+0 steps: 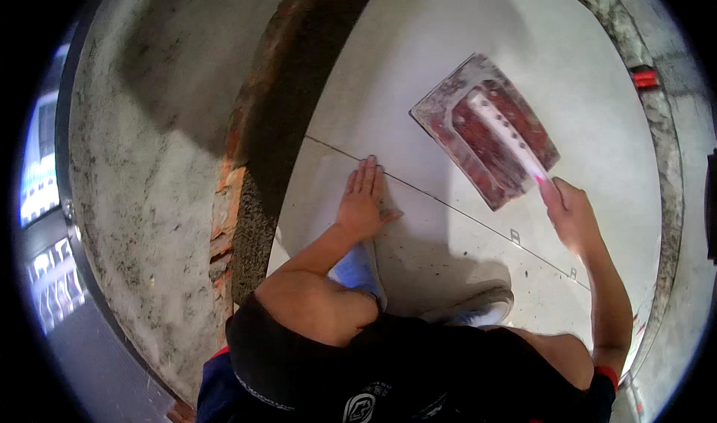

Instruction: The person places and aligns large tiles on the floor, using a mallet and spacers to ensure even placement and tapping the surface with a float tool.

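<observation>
My right hand (572,212) is wrapped round the pale handle of a flat rectangular tile beater (515,158). Its broad plate is reddish and smeared with grey, above the large light tile (418,27) on the far side of a joint line. I cannot tell whether the plate touches that tile. With fingers stretched out, my left hand (364,203) lies flat on the nearer tile (418,266), its fingertips at the joint. Two small tile clips (514,236) stand along the joint toward the right.
Left of the tiles runs a dark gap with rough mortar (258,221), edged by broken brick (228,199). Beyond it is a rough concrete surface (149,162). A small red object (644,77) sits by the right wall edge. My shoe (478,303) rests on the nearer tile.
</observation>
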A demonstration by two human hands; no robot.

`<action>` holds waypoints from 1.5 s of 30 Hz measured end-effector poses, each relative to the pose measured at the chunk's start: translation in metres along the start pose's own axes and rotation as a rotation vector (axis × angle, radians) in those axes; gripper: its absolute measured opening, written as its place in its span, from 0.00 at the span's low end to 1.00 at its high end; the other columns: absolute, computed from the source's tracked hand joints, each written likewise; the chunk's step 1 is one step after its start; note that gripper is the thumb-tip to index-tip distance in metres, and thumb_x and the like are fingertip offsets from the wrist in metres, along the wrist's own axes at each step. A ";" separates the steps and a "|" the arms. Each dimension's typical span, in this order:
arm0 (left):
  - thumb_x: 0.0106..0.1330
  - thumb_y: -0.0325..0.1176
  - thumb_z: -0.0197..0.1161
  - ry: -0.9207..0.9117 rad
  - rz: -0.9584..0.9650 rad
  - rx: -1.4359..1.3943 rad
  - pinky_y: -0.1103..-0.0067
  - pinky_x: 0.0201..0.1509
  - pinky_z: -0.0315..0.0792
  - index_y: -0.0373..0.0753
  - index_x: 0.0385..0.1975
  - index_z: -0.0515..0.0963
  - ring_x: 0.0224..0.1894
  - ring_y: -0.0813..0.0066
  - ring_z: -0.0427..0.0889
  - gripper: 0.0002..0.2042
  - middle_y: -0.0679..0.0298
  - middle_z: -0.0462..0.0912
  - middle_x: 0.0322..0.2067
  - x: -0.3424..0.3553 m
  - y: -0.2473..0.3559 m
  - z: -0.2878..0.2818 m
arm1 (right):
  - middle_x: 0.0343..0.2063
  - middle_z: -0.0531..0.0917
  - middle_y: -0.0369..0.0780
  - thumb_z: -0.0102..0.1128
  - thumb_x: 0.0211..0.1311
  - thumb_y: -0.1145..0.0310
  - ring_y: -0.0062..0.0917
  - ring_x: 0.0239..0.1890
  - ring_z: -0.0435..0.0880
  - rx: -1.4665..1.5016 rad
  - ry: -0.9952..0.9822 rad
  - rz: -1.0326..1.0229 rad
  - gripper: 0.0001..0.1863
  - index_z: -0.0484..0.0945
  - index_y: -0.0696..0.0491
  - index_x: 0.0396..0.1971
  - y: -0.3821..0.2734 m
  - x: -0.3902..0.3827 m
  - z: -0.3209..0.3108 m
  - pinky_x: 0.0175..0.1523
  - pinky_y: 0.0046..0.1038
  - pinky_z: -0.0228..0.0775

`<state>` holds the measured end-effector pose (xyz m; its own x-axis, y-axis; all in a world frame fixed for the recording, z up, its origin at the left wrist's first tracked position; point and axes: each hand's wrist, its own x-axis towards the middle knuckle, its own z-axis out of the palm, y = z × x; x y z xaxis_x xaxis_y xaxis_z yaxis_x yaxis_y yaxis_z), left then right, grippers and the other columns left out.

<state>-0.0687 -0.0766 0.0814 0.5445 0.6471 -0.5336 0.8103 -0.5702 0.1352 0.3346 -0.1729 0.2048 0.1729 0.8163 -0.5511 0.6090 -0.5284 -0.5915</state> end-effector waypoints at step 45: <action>0.60 0.22 0.57 0.231 -0.246 0.046 0.58 0.72 0.57 0.33 0.70 0.60 0.69 0.50 0.60 0.34 0.55 0.56 0.73 0.007 -0.124 -0.029 | 0.27 0.83 0.54 0.43 0.76 0.44 0.51 0.35 0.84 0.025 0.303 -0.014 0.31 0.80 0.62 0.39 -0.075 0.065 0.080 0.43 0.43 0.74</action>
<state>-0.1594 0.0133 0.0854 0.3728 0.8627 -0.3417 0.9158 -0.4015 -0.0145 0.2378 -0.0990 0.1662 0.3900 0.8540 -0.3445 0.5942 -0.5192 -0.6144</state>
